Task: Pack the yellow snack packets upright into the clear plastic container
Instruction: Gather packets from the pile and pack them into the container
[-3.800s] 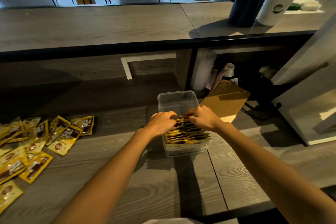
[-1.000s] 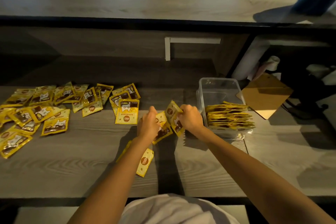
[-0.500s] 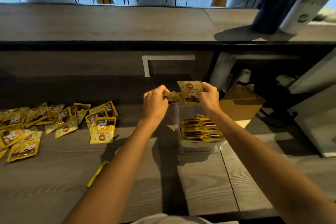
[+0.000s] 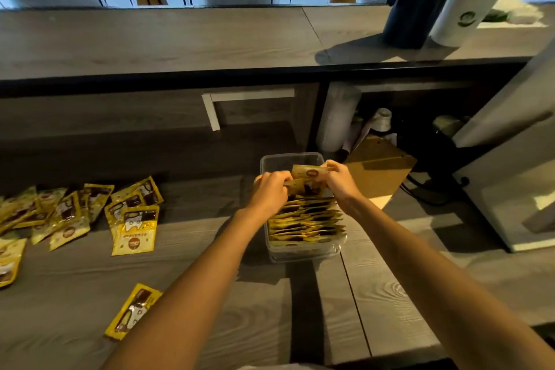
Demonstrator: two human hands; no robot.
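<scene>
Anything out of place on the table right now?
One yellow packet lies alone near the table's front edge, beside the left forearm, apart from the loose pile farther left. It looks strayed. Otherwise nothing stands out: left hand and right hand grip packets over the clear container.

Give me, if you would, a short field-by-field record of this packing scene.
container: clear plastic container, partly filled
packed: row of packets standing on edge in its near part
left hand: pinches the held packets at their left edge, over the container's far part
right hand: pinches them at their right edge
unpacked: loose packets lying to the container's left
stray: single packet flat beside the left forearm
</scene>
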